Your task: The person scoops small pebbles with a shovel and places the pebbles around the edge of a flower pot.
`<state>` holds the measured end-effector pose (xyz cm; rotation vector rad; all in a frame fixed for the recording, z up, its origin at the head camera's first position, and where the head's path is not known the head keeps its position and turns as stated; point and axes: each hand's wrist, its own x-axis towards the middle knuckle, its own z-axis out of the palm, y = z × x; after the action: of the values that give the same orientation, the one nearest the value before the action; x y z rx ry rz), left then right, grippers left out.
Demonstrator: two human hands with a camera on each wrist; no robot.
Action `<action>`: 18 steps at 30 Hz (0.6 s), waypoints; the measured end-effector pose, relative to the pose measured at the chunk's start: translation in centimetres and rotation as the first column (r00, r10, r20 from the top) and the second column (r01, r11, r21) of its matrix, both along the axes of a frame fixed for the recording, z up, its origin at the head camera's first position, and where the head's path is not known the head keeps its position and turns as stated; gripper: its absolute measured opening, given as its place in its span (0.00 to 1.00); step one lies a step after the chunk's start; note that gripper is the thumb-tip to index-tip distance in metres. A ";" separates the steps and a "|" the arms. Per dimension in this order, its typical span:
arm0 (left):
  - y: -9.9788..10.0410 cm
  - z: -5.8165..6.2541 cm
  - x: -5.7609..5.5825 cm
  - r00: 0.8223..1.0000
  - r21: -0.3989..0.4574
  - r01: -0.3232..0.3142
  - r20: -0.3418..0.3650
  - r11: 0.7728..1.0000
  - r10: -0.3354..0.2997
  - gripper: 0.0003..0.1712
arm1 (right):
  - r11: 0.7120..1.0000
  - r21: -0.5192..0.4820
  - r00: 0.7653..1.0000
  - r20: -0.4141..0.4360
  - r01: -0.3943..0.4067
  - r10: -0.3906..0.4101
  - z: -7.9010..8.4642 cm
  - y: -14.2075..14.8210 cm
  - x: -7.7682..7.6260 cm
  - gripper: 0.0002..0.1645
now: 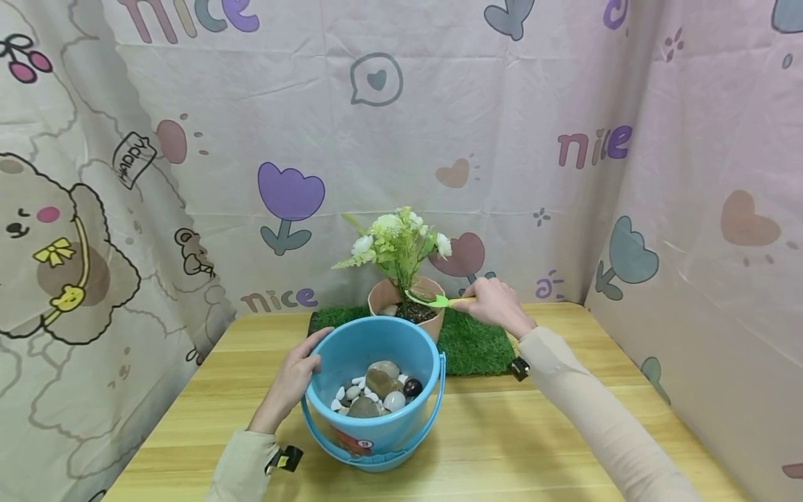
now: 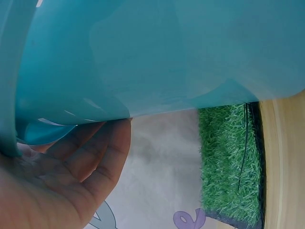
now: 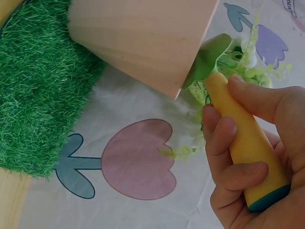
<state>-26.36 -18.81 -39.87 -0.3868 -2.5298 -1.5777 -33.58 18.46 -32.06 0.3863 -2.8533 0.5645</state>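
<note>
My left hand [image 1: 293,376] grips the left rim of a light blue bucket [image 1: 395,438], its thumb over the edge and the other fingers along the outside. In the left wrist view the fingers touch the bucket's wall [image 2: 157,57]. Pebbles and larger stones [image 1: 379,382] lie inside the bucket. My right hand [image 1: 497,305] holds a garden trowel [image 1: 440,302] by its yellow handle [image 3: 245,138]. The green blade is over the rim of a pinkish flowerpot [image 1: 433,328]. A brownish stone [image 1: 422,294] appears to lie on the blade. White flowers [image 1: 389,226] stand in the pot's dark soil.
Under the pot lies a green artificial grass mat [image 1: 473,345] on the wooden table [image 1: 521,446]. The bucket's blue handle [image 1: 436,411] hangs down at its front. A printed cloth [image 1: 376,146] hangs behind and at both sides. Another stone [image 1: 390,310] sits in the pot's left side.
</note>
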 end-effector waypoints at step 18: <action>0.0 0.0 -0.1 1.000 -0.009 -0.002 -0.004 1.000 0.002 0.35 | 0.990 -0.139 0.995 0.090 -0.037 0.050 0.7 0.0 -0.5 0.30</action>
<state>-26.46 -18.83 -39.91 -0.3879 -2.5338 -1.5639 -34.09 18.49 -31.39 0.4092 -2.8785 0.8028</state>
